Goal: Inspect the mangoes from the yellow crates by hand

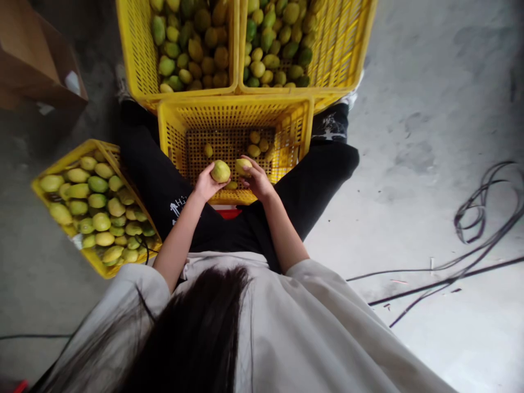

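Counting remotely, I am recording four yellow crates bearing fruit: the middle crate (241, 112), far-left crate (138, 54), far-right crate (339, 49) and near-left crate (67, 160). Over the middle crate, my left hand (207, 184) is holding one larger fruit (221, 171), fingers parted to its width; my right hand (259, 180) is gripping one smaller fruit (243, 167), fingers curled about it. At least five loose fruits (254, 137) are lying inside the middle crate.

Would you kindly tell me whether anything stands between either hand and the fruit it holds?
Nothing visible does: the bare left hand directly touches the rounder yellow-green fruit, and the bare right hand the other fruit, both over the central yellow crate.
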`<move>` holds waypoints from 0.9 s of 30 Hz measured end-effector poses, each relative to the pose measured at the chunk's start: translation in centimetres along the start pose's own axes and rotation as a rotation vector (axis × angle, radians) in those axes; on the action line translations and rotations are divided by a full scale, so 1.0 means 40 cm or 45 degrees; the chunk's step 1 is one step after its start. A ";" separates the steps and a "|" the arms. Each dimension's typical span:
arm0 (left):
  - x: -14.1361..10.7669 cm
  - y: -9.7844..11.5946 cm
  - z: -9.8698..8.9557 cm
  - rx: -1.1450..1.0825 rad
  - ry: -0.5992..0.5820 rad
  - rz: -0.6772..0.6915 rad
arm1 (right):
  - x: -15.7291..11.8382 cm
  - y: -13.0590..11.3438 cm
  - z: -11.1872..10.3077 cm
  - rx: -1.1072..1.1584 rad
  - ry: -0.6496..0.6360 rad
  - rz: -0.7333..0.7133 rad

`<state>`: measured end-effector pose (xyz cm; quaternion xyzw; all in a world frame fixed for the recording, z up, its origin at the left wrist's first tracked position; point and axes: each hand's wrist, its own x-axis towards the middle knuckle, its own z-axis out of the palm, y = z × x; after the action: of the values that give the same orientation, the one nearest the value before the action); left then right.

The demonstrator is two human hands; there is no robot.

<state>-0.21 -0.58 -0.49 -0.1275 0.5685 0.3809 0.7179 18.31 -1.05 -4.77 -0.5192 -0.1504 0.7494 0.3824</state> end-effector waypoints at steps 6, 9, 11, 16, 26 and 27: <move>0.012 0.001 -0.002 0.020 0.072 0.067 | 0.006 -0.014 0.000 0.059 0.080 -0.060; -0.005 0.004 0.007 -0.068 0.029 0.115 | 0.007 -0.024 -0.009 0.065 0.099 0.008; -0.019 0.005 0.013 -0.099 -0.021 0.113 | 0.003 -0.029 -0.010 0.093 0.108 0.034; -0.033 0.008 0.020 -0.071 -0.077 0.052 | -0.010 -0.035 0.002 0.301 0.077 0.086; -0.025 0.001 0.024 -0.018 -0.017 0.179 | -0.020 -0.041 0.007 0.458 0.043 0.000; -0.026 0.002 0.024 -0.019 -0.035 0.175 | -0.022 -0.042 0.010 0.465 0.027 0.007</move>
<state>0.36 -0.35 0.81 -0.0884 0.5632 0.4352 0.6969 18.81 -0.52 -2.98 -0.4494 -0.0063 0.7597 0.4699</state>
